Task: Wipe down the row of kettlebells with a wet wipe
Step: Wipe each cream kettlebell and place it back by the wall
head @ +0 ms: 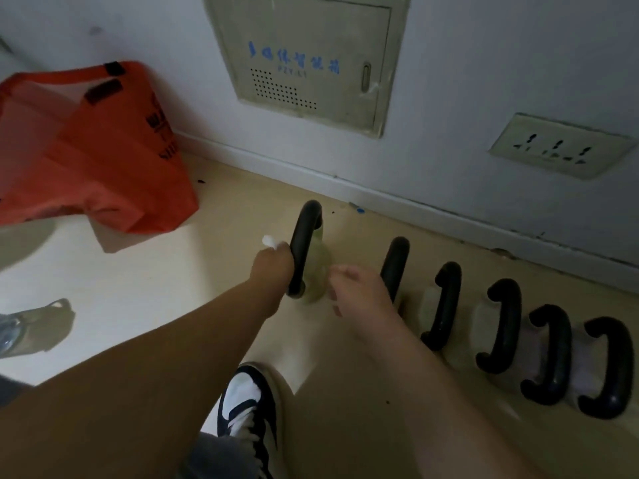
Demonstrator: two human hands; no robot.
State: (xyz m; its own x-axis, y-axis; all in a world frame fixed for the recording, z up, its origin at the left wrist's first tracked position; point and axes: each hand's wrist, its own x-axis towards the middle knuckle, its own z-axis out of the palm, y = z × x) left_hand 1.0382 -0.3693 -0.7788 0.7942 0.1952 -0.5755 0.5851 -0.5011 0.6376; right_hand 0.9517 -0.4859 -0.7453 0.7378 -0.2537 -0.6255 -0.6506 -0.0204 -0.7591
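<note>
A row of several kettlebells with black handles and pale bodies stands on the floor along the wall. The leftmost kettlebell (306, 236) has a yellowish body. My left hand (273, 267) is shut on a white wet wipe (269, 240), whose end sticks out above the fist, and it presses against the left side of that handle. My right hand (359, 293) hovers between the first and the second kettlebell (396, 261), fingers loosely curled, holding nothing. More kettlebells (505, 323) continue to the right.
An orange bag (103, 150) lies on the floor at the left by the wall. A wall panel (311, 60) and a socket plate (560, 146) are above the skirting. My shoe (249, 402) is below the hands. A clear plastic item (31, 326) lies far left.
</note>
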